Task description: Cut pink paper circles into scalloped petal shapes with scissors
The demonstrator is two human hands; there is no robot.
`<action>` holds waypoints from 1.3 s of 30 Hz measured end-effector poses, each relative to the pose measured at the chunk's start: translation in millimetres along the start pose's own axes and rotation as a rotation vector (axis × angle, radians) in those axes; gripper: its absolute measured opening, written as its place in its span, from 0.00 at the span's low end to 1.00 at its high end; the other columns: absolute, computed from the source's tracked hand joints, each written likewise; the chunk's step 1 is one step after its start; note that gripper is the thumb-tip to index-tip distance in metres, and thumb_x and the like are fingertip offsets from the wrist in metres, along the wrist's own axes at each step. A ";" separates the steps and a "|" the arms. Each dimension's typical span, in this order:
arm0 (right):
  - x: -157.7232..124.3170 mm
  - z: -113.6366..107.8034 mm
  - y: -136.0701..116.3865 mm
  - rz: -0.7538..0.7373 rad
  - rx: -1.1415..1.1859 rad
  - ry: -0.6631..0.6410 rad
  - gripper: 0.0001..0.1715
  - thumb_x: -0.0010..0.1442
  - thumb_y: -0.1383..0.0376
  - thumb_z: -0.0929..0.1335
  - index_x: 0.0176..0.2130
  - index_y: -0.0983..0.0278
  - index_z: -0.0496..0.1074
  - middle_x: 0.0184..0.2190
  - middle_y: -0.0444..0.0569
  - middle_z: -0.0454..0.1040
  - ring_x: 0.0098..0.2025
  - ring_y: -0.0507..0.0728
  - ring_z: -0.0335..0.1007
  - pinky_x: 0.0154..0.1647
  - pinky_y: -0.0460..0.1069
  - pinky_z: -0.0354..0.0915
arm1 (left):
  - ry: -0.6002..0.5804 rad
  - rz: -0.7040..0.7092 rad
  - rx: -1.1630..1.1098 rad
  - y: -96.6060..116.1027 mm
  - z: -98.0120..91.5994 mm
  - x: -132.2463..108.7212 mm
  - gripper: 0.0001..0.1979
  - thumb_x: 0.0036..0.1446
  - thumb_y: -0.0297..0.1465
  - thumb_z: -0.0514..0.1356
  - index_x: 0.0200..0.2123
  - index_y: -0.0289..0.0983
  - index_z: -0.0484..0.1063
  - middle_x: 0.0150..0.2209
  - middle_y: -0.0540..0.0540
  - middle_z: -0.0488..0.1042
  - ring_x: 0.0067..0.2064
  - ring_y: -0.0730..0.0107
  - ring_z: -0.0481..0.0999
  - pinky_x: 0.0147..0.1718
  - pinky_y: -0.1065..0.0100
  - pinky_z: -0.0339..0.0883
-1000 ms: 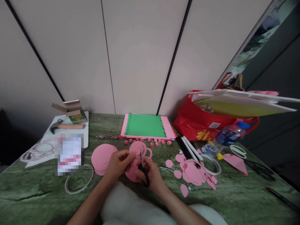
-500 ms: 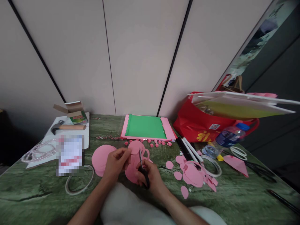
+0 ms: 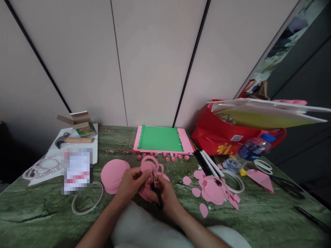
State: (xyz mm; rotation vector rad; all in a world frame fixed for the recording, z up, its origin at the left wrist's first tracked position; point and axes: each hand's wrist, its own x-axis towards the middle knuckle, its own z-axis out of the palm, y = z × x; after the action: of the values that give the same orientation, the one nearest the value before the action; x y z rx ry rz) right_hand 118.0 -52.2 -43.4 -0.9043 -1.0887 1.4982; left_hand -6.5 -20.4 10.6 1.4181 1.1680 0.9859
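Note:
Between the fingertips of my left hand is a pink paper circle, its rim cut partly away as a curved strip. My right hand is closed around the black handles of a pair of scissors, whose blades point up along the right side of the circle. Other pink paper pieces lie beneath both hands, partly hidden by them. To the left of my left hand sits a stack of pink paper circles. Small rolled pink paper pieces are lined up beyond the hands.
Pink scraps lie to the right beside a tape roll and a plastic bottle. A red bag stands behind them. Green paper tops a stack at the back. At left are a hammer and another tape roll.
The paper circle has been turned and a gap now shows between its rim strip and its middle. My left hand has shifted slightly right, closer to the scissors.

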 end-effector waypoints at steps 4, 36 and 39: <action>2.7 -0.5 -3.2 -0.085 0.024 -0.001 0.26 0.35 0.60 0.77 0.31 0.61 0.63 0.18 0.37 0.69 0.18 0.49 0.62 0.20 0.43 0.59 | -0.062 -0.009 0.012 -3.2 -0.4 0.2 0.18 0.47 0.40 0.59 0.13 0.36 0.64 0.09 0.56 0.61 0.12 0.80 0.58 0.10 0.77 0.49; 1.7 -0.5 -3.5 0.088 -0.042 0.036 0.23 0.35 0.58 0.76 0.27 0.62 0.64 0.11 0.35 0.63 0.12 0.47 0.56 0.12 0.41 0.52 | 0.046 -0.014 -0.048 -1.4 -3.8 0.9 0.18 0.48 0.41 0.59 0.15 0.36 0.62 0.12 0.56 0.62 0.13 0.82 0.58 0.11 0.77 0.48; 0.9 -0.5 -3.2 0.100 -0.019 0.032 0.22 0.36 0.58 0.76 0.27 0.63 0.63 0.11 0.35 0.64 0.11 0.47 0.57 0.11 0.41 0.52 | 0.056 -0.015 -0.069 -2.0 -3.7 0.6 0.18 0.48 0.41 0.59 0.16 0.35 0.63 0.12 0.56 0.62 0.12 0.82 0.58 0.11 0.78 0.48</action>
State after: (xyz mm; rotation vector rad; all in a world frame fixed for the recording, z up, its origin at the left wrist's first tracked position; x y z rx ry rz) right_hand 119.3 -51.0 -40.5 -1.0049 -1.0492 1.5519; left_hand -10.2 -19.1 9.2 1.3326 1.1726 1.0519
